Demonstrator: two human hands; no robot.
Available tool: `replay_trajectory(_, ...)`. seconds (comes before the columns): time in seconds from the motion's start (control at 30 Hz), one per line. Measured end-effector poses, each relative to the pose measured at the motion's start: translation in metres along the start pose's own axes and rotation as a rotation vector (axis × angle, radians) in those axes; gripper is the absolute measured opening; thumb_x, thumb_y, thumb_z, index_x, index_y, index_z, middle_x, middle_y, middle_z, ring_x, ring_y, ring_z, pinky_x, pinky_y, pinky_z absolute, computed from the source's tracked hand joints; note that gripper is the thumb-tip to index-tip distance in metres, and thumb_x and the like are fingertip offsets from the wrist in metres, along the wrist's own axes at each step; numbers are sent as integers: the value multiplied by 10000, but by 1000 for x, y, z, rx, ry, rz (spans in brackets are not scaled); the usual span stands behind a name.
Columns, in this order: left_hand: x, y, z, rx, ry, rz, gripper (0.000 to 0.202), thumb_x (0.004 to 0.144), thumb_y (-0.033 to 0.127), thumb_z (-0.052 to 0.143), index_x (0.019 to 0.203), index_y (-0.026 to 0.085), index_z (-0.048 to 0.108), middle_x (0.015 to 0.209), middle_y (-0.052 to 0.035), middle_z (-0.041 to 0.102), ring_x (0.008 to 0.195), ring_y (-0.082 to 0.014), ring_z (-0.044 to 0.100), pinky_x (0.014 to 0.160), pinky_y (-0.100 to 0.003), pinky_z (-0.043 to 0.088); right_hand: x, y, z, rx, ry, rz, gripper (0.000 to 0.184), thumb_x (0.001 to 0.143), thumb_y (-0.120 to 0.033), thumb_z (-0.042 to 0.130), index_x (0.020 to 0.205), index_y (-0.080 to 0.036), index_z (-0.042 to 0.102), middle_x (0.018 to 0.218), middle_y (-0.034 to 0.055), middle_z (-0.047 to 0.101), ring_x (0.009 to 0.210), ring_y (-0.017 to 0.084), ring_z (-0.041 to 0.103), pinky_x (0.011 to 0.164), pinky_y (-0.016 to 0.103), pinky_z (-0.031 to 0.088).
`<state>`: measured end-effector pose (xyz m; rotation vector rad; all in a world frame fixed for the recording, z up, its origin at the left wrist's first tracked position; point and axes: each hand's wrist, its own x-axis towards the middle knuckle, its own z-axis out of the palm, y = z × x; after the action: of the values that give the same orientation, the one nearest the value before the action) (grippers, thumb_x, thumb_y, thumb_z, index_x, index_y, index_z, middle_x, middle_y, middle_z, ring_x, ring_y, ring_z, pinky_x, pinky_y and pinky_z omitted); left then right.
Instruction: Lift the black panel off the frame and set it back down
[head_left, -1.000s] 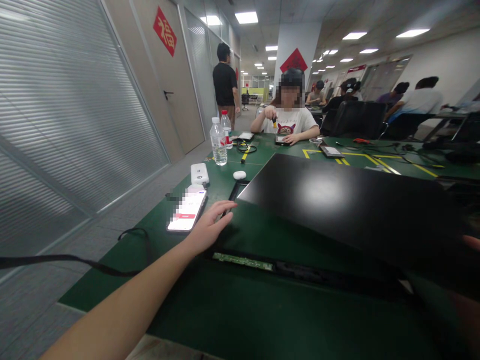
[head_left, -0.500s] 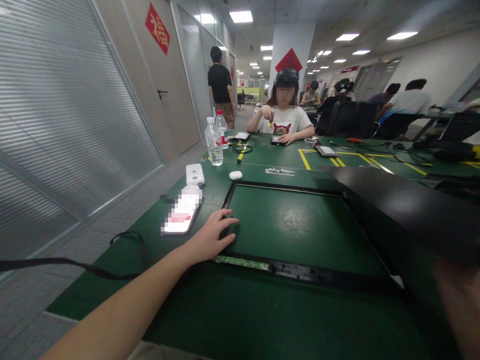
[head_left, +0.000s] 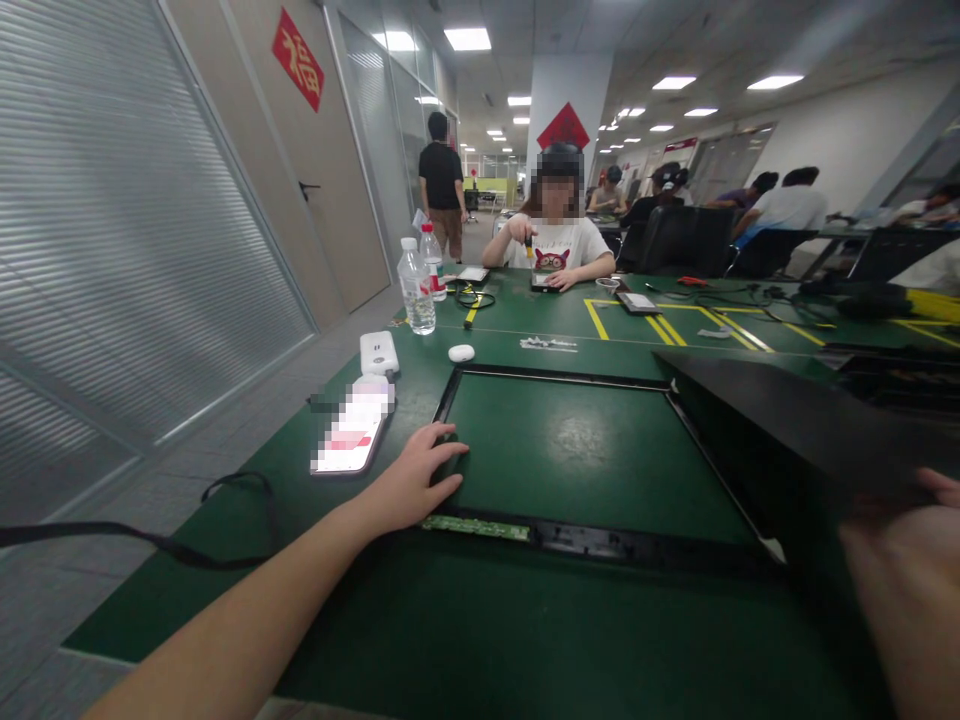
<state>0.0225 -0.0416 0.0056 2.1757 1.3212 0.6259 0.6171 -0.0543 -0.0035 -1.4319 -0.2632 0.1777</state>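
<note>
A black rectangular frame (head_left: 615,545) lies flat on the green table, with a narrow green circuit board (head_left: 476,527) set in the left part of its near bar. My left hand (head_left: 412,482) rests over the frame's left side near the close corner, fingers spread and holding nothing. On the right, my right hand (head_left: 904,560) grips a thin black panel (head_left: 772,420) by its near right edge. The panel is tilted, and its left edge hangs beside the frame's right bar. Part of the right hand is blurred, and the panel hides some of its fingers.
A lit phone (head_left: 352,425), a white power bank (head_left: 379,353) and a white earbud case (head_left: 461,353) lie left. Two bottles (head_left: 418,290) stand behind them. Across the table sits a person (head_left: 559,240) with a tool. Cables (head_left: 765,300) lie far right.
My right hand has shifted the black panel rightward relative to the frame, and more of that hand shows. My left hand stays on the frame. The view has turned slightly right.
</note>
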Motion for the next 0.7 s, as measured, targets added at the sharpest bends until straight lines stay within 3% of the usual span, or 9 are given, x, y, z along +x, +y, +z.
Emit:
replay_trajectory(0.07,0,0,-1,2,-4,0,460,945,481,718,1339,251,782,1632,-188,539,1552,-454,440,1274,-684,347,-8,-1,4,36,58,57,412,507,-439,526,894,-321,447,1125,162,687,993,396,714,724,634,574)
replay_trajectory(0.33,0,-11,6,-17,22,-2,507,941,535,710,1366,265,773,1641,-174,535,1554,-459,429,1272,-677,350,-10,3,5,8,29,218,374,486,-281,593,842,-290,478,1071,122,640,878,315,694,717,575,605)
replay_trajectory(0.6,1,-20,11,-17,6,-8,618,924,610,730,1445,278,731,1696,-170,475,1588,-478,370,1278,-695,332,-27,0,12,42,60,439,429,456,-108,535,854,-268,515,1194,104,708,1005,275,752,767,497,632)
replay_trajectory(0.63,1,-19,10,-19,4,-9,615,925,606,734,1445,278,730,1700,-170,470,1591,-477,366,1276,-697,333,-27,1,12,34,62,451,416,457,-107,532,842,-264,516,1189,104,713,1012,272,753,782,494,631)
replay_trajectory(0.7,0,-19,9,-12,-8,-11,617,932,603,733,1452,271,725,1710,-176,456,1599,-477,354,1274,-704,331,-24,3,11,-50,-40,341,350,475,-128,532,796,-260,486,1172,115,716,1021,294,755,803,527,628)
